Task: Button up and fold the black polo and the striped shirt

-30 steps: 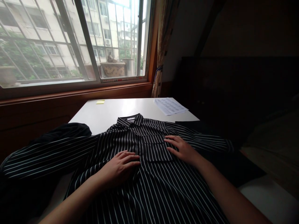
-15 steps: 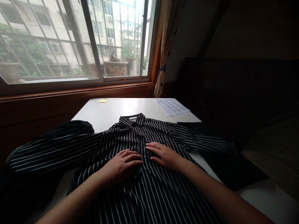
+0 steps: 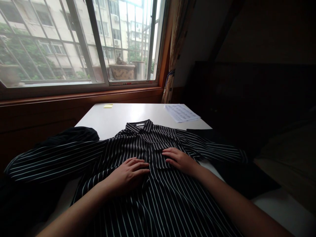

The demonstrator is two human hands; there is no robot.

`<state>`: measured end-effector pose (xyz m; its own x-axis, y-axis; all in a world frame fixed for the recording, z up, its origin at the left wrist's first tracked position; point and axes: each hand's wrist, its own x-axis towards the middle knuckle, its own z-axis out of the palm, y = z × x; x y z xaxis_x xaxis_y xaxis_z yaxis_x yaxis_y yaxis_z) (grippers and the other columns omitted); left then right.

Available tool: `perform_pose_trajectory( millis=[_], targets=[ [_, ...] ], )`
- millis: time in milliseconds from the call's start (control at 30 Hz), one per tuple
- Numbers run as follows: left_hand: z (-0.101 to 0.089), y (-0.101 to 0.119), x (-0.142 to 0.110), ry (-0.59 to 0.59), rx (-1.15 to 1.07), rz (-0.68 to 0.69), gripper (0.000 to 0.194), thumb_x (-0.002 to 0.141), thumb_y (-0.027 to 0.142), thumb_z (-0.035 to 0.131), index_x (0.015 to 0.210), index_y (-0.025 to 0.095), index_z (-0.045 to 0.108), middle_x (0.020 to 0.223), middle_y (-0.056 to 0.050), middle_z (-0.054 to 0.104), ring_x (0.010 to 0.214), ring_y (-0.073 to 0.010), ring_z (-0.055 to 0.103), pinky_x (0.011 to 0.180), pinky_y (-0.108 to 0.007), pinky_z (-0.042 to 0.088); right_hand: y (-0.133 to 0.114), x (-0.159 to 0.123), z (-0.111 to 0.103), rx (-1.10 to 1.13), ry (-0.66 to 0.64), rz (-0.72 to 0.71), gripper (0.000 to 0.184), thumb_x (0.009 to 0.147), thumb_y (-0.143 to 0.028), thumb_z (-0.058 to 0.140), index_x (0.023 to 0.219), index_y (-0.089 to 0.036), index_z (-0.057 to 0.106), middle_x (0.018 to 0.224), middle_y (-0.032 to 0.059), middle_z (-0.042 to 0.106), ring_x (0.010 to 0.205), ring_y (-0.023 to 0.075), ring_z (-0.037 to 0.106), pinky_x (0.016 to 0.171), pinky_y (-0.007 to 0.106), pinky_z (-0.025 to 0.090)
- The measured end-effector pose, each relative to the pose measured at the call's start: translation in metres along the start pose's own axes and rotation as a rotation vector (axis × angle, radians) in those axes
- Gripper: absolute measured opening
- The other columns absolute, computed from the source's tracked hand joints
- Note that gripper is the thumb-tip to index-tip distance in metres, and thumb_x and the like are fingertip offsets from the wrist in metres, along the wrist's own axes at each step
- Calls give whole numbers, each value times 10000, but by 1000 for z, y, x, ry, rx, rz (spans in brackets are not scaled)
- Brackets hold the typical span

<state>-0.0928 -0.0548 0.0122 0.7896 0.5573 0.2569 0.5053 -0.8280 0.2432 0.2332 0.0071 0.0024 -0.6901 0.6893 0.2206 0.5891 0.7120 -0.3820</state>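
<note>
A black shirt with white stripes [image 3: 158, 197] lies spread front side up, its collar pointing to the window and its sleeves stretched out to both sides. My left hand [image 3: 129, 172] rests flat on the shirt's front, left of the button line, fingers extended to the right. On the other side, over the chest pocket area, my right hand [image 3: 181, 161] lies on the cloth with its fingers stretched out and slightly apart. Neither hand grips the fabric. Soft wrinkles run through the cloth below the hands.
The shirt lies on a white table [image 3: 116, 113]. At its far edge are a yellow sticky note [image 3: 108, 106] and printed sheets [image 3: 182, 113]. Dark bunched cloth [image 3: 74, 135] sits at the left, and dark flat material [image 3: 249, 181] at the right. Beyond stand a barred window and a tied curtain [image 3: 169, 84].
My right hand has slid a little to the right across the shirt, away from the button line. The left hand has stayed in place.
</note>
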Motion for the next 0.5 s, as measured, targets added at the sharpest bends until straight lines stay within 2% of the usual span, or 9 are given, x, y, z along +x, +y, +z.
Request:
perform_pose_trajectory(
  millis=[167, 333, 500],
  targets=[
    [0, 0, 0, 0, -5, 2, 414, 969, 216, 509, 1373, 304, 515, 1412, -19, 547, 1316, -255, 467, 1108, -503, 394, 7, -19, -11, 11, -19, 15, 383, 974, -454, 503, 1300, -277, 599, 1376, 65, 572, 1284, 242, 515, 1095, 449, 429],
    [0, 1, 0, 4, -1, 7, 410, 976, 219, 498, 1376, 305, 511, 1408, -21, 551, 1308, -256, 476, 1105, -511, 396, 9, -36, -15, -18, -66, -1, 575, 872, -513, 649, 1383, -281, 528, 1469, 71, 491, 1374, 277, 423, 1139, 498, 371],
    [-3, 2, 0, 22, -19, 8, 400, 978, 226, 495, 1369, 306, 517, 1388, -26, 568, 1299, -253, 489, 1094, -497, 412, 16, -43, -12, -37, 14, 49, 370, 1000, -340, 454, 1356, -307, 550, 1436, 34, 530, 1339, 233, 474, 1135, 480, 395]
  ],
)
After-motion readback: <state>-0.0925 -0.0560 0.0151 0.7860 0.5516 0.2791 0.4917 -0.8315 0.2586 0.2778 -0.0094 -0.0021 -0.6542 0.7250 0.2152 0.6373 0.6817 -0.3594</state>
